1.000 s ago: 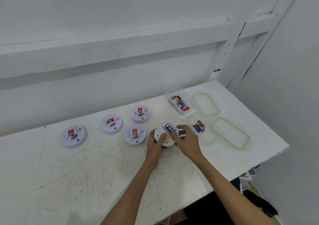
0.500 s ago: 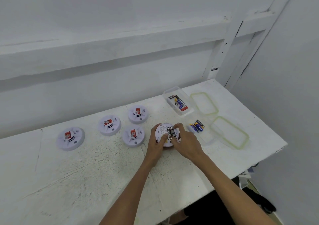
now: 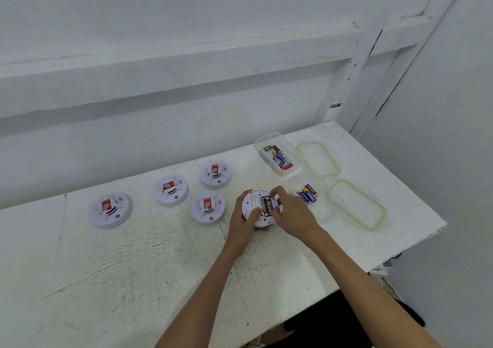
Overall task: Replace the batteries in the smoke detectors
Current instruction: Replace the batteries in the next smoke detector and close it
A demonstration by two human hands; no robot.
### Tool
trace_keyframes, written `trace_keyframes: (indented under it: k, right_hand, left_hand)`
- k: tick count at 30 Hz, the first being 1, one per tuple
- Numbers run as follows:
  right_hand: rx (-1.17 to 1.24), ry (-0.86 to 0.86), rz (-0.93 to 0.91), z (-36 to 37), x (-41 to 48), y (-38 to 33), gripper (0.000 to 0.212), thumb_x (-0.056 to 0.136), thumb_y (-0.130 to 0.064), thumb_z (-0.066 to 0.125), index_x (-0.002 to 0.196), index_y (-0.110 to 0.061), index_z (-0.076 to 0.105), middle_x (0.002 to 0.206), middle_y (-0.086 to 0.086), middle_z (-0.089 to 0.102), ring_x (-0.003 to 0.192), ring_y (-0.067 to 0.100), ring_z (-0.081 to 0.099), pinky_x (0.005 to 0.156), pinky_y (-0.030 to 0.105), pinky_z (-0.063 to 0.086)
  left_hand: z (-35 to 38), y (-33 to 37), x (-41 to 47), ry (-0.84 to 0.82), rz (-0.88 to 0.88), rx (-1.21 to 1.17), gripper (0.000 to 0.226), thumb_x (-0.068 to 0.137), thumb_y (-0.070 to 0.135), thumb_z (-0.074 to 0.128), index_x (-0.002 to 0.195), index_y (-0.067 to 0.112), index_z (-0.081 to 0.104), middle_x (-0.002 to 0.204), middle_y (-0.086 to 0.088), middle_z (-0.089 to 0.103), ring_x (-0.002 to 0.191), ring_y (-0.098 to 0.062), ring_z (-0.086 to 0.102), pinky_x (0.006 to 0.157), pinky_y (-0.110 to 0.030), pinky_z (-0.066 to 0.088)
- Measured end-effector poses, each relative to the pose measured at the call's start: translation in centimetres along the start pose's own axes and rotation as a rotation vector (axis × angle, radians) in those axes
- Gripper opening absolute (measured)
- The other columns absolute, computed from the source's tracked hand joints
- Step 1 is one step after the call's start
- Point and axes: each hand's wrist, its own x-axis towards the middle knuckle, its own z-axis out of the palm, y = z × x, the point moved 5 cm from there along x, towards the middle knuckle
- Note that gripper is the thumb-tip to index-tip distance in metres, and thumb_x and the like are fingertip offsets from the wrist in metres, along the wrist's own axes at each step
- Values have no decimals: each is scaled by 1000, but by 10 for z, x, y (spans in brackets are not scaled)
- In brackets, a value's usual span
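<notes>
We are gripping the upturned round white plastic smoke detector (image 3: 252, 200), frame centre, in the left hand (image 3: 244, 223). Its dark batteries (image 3: 266, 205) are lying top-to-bottom, just left of the nearer right hand (image 3: 292, 214), whose fingertips are curling onto them; pinching or pressing, cannot tell.

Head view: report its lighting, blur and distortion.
Head view: soft, even light with only faint shadows on the table and no glare; the wide-angle lens slightly bows the wall ledge; the open smoke detector is soft, its battery print unreadable; what the fingers of the right hand hold is too smeared to tell.
</notes>
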Motion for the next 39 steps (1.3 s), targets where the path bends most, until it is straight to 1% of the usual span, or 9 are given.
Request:
trace_keyframes:
  k: [5, 9, 13, 18, 21, 24, 28, 33, 39]
  right_hand:
    - [-19, -17, -8, 0, 1, -2, 30, 87, -12, 53, 115, -21, 49, 74, 8, 60, 66, 24, 53, 55, 41, 44]
    - [-14, -57, 4, -1, 2, -2, 30, 86, -12, 54, 114, -20, 47, 77, 7, 61, 65, 22, 51, 56, 41, 45]
    - [-47, -62, -12, -3, 2, -4, 29, 86, -10, 53, 114, -17, 49, 77, 6, 60, 63, 20, 49, 53, 39, 42]
    - [-153, -36, -56, -6, 5, -8, 18, 93, -14, 49, 111, -12, 51, 70, 5, 53, 60, 23, 47, 44, 30, 28]
    - [-173, -20, -51, -6, 10, -9, 15, 94, -22, 48, 105, -13, 51, 70, 10, 58, 60, 27, 50, 45, 29, 30]
    - [-184, -11, -32, -3, 13, -10, 23, 98, -35, 51, 103, -13, 50, 69, 8, 51, 61, 25, 47, 49, 30, 30]
    - [-12, -27, 7, 0, 18, -6, 24, 97, -33, 60, 100, -12, 49, 71, 9, 57, 64, 26, 50, 53, 33, 37]
    - [116, 72, 148, 6, 12, 4, 26, 95, -38, 61, 104, -16, 50, 88, 15, 65, 75, 27, 64, 63, 43, 56]
    - [179, 272, 157, 1, 1, -3, 17, 89, -33, 65, 98, -20, 63, 97, -5, 63, 90, 14, 57, 68, 28, 45]
  left_hand:
    - [1, 2, -2, -18, 6, -18, 52, 97, 27, 63, 146, 32, 48, 138, 5, 62, 126, -21, 61, 95, -55, 57]
    - [1, 4, -2, -9, 21, -19, 49, 100, 16, 60, 146, 28, 48, 140, 2, 61, 128, -20, 60, 90, -38, 60]
    - [0, 4, -3, -23, 35, -9, 51, 100, 18, 61, 148, 27, 47, 141, 1, 60, 126, -20, 61, 91, -46, 60]
    - [1, 5, -6, -28, 64, 16, 47, 104, 10, 56, 148, 26, 45, 140, -1, 58, 122, -17, 64, 85, -36, 62]
    - [1, 5, -7, -25, 62, 13, 47, 105, 11, 55, 149, 23, 43, 141, -2, 58, 124, -16, 62, 90, -37, 60]
    - [2, 7, -9, -37, 47, -22, 47, 106, 10, 53, 150, 19, 41, 140, -3, 58, 118, -14, 66, 82, -30, 61]
    - [2, 10, -9, -43, 42, -58, 45, 106, 11, 53, 148, 23, 43, 135, -4, 61, 109, -23, 71, 72, -40, 63]
    - [1, 11, -9, -24, 3, -54, 45, 105, 13, 55, 147, 24, 45, 136, -6, 62, 112, -24, 70, 79, -51, 63]
    - [1, 12, -10, -44, 5, -51, 43, 105, 15, 56, 145, 28, 46, 134, -3, 62, 112, -24, 69, 78, -53, 63]
